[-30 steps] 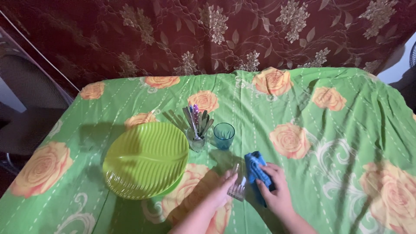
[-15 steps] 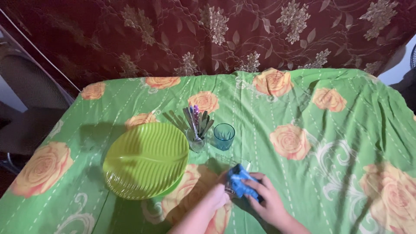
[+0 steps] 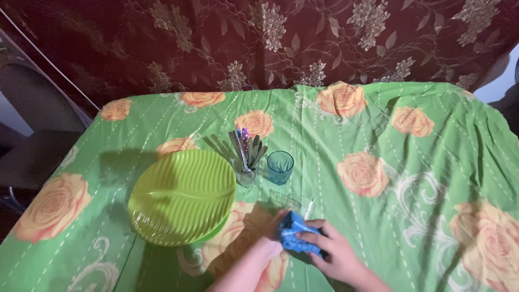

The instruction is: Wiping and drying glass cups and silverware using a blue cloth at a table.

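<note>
The right hand [image 3: 338,254] clutches a crumpled blue cloth [image 3: 296,238] pressed onto a clear drinking glass [image 3: 292,204], which the left hand [image 3: 273,235] grips. They sit low on the green rose-patterned worktop [image 3: 432,162], near a ribbed green leaf-shaped plate [image 3: 181,196] and a small blue tumbler [image 3: 280,166].

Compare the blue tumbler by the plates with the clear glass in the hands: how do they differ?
The blue tumbler is tinted teal; the clear glass is colourless. The tumbler stands upright and untouched on the tablecloth; the glass is tilted, held by the left hand, with the right hand pressing a blue cloth on it. Both look empty.
</note>
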